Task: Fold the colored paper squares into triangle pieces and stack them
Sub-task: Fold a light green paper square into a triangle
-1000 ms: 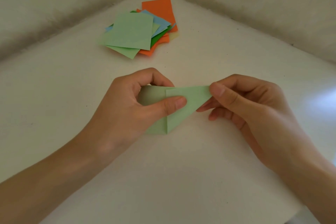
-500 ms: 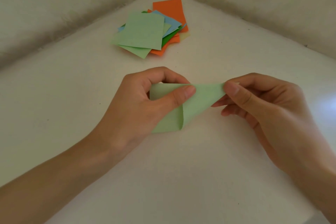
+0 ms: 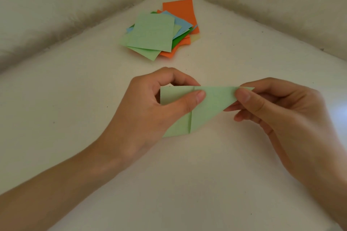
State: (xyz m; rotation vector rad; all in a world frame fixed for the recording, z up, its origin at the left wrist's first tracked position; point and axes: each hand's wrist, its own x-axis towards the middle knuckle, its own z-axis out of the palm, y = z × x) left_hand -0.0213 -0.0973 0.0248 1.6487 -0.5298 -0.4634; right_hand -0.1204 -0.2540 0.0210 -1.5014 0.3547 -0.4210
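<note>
Two hands pinching pale green paper (image 3: 212,107), half-folded, one vertical crease

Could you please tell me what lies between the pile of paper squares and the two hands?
Only bare white table; the head view shows nothing between the pile and the left hand and right hand pinching the green paper.

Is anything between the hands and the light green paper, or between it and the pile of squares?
Nothing visible. The left hand pinches the light green paper at its middle fold, the right hand its right tip, and no object shows between it and the pile of squares.
</note>
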